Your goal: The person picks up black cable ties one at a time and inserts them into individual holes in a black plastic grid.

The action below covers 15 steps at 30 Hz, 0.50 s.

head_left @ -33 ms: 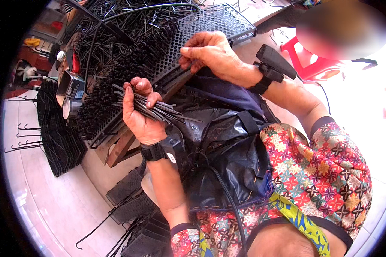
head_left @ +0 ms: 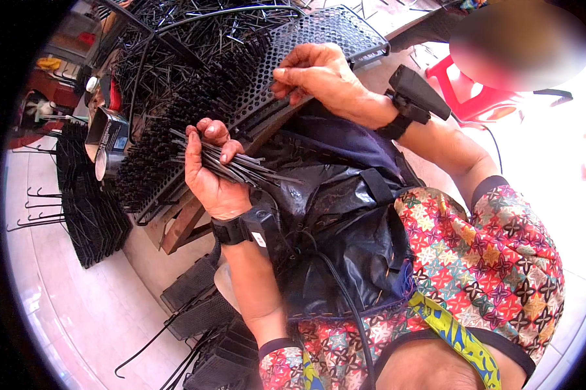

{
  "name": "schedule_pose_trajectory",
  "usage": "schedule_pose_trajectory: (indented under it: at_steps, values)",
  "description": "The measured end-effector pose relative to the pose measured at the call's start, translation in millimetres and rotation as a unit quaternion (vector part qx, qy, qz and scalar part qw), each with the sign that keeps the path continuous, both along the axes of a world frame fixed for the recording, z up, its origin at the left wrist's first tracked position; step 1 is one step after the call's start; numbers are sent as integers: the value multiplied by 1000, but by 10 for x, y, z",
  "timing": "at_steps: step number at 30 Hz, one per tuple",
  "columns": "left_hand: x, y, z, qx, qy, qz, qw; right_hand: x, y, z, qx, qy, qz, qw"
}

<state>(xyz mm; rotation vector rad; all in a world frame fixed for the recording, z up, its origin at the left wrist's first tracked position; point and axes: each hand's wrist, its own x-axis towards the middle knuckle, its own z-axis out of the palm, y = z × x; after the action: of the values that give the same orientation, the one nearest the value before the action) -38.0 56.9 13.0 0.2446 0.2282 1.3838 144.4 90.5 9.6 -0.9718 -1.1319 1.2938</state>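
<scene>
My left hand point(head_left: 210, 170) is closed around a bundle of thin dark rods point(head_left: 241, 168), which fan out to the right over my lap. Above the perforated black rack point(head_left: 319, 40), my right hand point(head_left: 322, 75) is held in a pinch, thumb against fingers. Whatever may be between those fingertips is too small to make out. Dark rods point(head_left: 195, 107) stand upright, densely packed, in the left part of the rack, while the holes beneath and beyond my right hand show bare. The rack rests on a wooden stand point(head_left: 182, 227).
Behind the rack lies a heap of loose black rods point(head_left: 169, 52). A metal tin point(head_left: 107, 136) stands left of it. Filled black racks with hooks point(head_left: 88, 195) sit farther left; more black racks point(head_left: 202, 312) lie below. A red stool point(head_left: 462, 97) and another person are at the upper right.
My right hand has shifted very slightly up over the rack. My left hand keeps its hold on the rods, almost unmoved.
</scene>
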Motion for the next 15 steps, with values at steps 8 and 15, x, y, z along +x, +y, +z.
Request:
schedule_pose_trajectory:
  at_steps: [8, 15]
  values:
    - [-164, 38, -86, -12, 33, 45, 998, -51, 277, 26, 241, -286, -82, 924]
    - [-181, 27, -100, -13, 60, 76, 995, -88, 383, 91, 282, -399, -35, 872]
